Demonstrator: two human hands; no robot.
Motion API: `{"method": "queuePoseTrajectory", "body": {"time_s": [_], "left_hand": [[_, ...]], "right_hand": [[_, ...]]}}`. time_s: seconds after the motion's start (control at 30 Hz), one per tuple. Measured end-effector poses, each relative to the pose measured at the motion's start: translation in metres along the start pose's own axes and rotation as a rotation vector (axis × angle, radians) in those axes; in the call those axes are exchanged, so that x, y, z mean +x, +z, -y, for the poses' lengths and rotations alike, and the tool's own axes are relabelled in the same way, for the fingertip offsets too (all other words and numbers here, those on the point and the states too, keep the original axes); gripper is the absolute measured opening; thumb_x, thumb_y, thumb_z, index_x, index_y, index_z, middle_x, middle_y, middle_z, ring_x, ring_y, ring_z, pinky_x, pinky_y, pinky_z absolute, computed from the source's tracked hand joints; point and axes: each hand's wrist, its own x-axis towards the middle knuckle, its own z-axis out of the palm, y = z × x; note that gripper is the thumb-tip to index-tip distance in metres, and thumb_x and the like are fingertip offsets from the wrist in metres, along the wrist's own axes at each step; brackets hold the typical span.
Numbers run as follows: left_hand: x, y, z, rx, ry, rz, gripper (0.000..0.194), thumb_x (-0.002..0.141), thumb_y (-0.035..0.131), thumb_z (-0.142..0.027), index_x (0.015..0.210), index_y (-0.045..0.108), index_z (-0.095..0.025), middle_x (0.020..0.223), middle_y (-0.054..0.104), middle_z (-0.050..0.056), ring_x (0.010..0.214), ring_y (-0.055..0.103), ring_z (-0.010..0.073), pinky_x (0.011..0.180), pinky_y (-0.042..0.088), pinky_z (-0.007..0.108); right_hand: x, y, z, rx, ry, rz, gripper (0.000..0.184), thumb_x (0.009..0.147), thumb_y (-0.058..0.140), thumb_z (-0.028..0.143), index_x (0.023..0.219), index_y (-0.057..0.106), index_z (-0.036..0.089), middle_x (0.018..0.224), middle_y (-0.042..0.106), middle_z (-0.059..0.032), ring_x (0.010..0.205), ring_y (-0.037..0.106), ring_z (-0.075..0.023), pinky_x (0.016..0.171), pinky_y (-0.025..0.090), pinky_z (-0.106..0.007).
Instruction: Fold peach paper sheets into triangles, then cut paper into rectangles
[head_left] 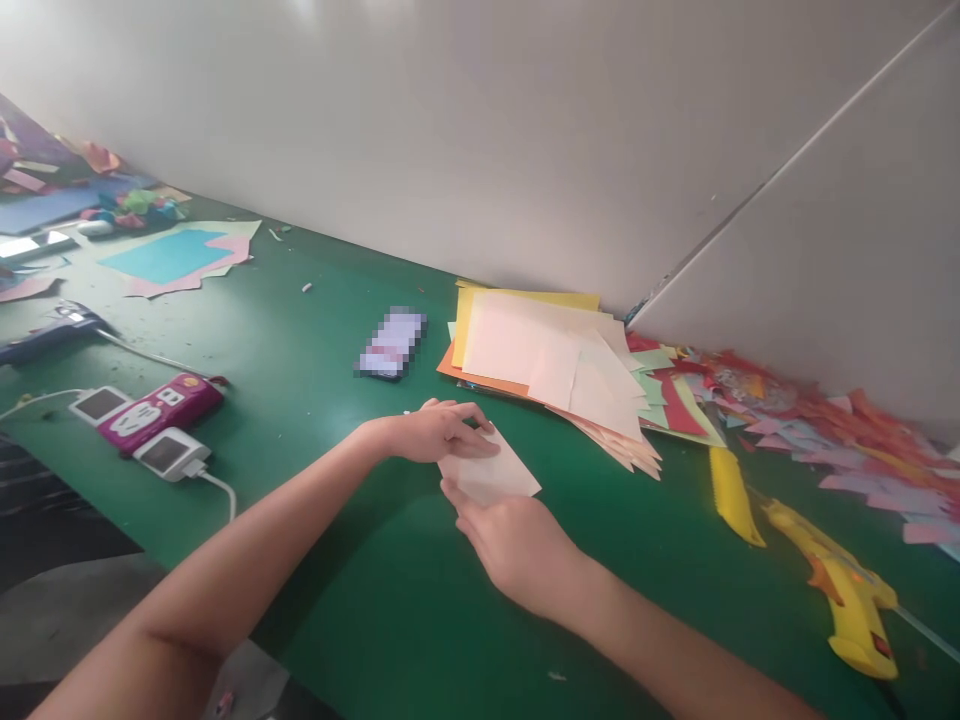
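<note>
A small piece of pale cream paper (501,472), apparently folded, lies on the green table between my hands. My left hand (444,432) holds its far left part, fingers bent over the top with the tips pressed on the sheet. At the near edge, my right hand (517,545) grips the paper, its thumb and fingers close together and partly hidden by the back of the hand. Just beyond them is a stack of cream paper sheets (536,340), with yellow and orange sheets showing underneath.
A phone (393,343) with a blurred screen lies left of the stack. On the right are a yellow utility knife (731,495), a yellow glue gun (840,590) and coloured paper scraps (810,420). A purple power strip (161,410) with white plugs sits left.
</note>
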Motion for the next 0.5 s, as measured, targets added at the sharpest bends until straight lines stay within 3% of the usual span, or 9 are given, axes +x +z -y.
{"method": "queuePoseTrajectory", "body": {"time_s": [0.13, 0.27, 0.33, 0.4, 0.47, 0.5], "left_hand": [[-0.001, 0.000, -0.001, 0.010, 0.011, -0.016, 0.039, 0.092, 0.037, -0.027, 0.119, 0.054, -0.050, 0.129, 0.047, -0.005, 0.110, 0.044, 0.0227, 0.098, 0.029, 0.041], [-0.002, 0.001, -0.002, 0.034, 0.017, -0.033, 0.047, 0.087, 0.039, -0.018, 0.118, 0.054, -0.050, 0.129, 0.047, -0.005, 0.109, 0.045, 0.0218, 0.099, 0.029, 0.040], [-0.002, 0.002, -0.002, 0.054, 0.031, -0.038, 0.045, 0.085, 0.043, -0.021, 0.120, 0.053, -0.049, 0.130, 0.046, -0.005, 0.110, 0.044, 0.0224, 0.100, 0.028, 0.041], [-0.003, 0.003, -0.003, 0.073, 0.040, -0.043, 0.044, 0.084, 0.048, -0.026, 0.122, 0.052, -0.047, 0.130, 0.046, -0.004, 0.110, 0.044, 0.0240, 0.099, 0.028, 0.041], [-0.003, 0.003, -0.003, 0.088, 0.042, -0.048, 0.043, 0.083, 0.051, -0.028, 0.123, 0.052, -0.045, 0.131, 0.046, -0.003, 0.110, 0.044, 0.0253, 0.097, 0.029, 0.042], [-0.004, 0.003, -0.004, 0.095, 0.045, -0.052, 0.043, 0.083, 0.050, -0.028, 0.123, 0.052, -0.044, 0.131, 0.046, -0.002, 0.110, 0.044, 0.0255, 0.097, 0.029, 0.042]], "right_hand": [[0.017, 0.000, -0.003, -0.106, 0.000, -0.102, 0.045, 0.091, 0.034, 0.024, 0.133, 0.046, 0.014, 0.068, 0.069, -0.0096, 0.049, 0.059, -0.0188, 0.044, 0.036, -0.028], [0.014, 0.001, -0.015, 0.006, 0.012, -0.123, 0.059, 0.080, 0.041, 0.015, 0.139, 0.038, 0.018, 0.066, 0.068, -0.0050, 0.054, 0.059, -0.0193, 0.045, 0.036, -0.027], [0.006, -0.004, -0.021, 0.093, 0.007, -0.108, 0.056, 0.081, 0.041, 0.015, 0.137, 0.043, 0.024, 0.079, 0.070, -0.0040, 0.060, 0.060, -0.0185, 0.046, 0.037, -0.026], [-0.004, -0.012, -0.028, 0.209, 0.044, -0.110, 0.039, 0.087, 0.037, 0.016, 0.110, 0.065, 0.031, 0.081, 0.070, -0.0004, 0.066, 0.060, -0.0159, 0.052, 0.040, -0.025], [-0.013, -0.020, -0.037, 0.288, 0.022, -0.077, 0.036, 0.086, 0.038, 0.012, 0.087, 0.070, 0.029, 0.079, 0.067, 0.0002, 0.073, 0.060, -0.0149, 0.063, 0.044, -0.026], [-0.017, -0.023, -0.042, 0.299, -0.002, -0.068, 0.032, 0.087, 0.042, 0.014, 0.087, 0.070, 0.029, 0.083, 0.066, -0.0004, 0.079, 0.059, -0.0158, 0.070, 0.045, -0.028]]}}
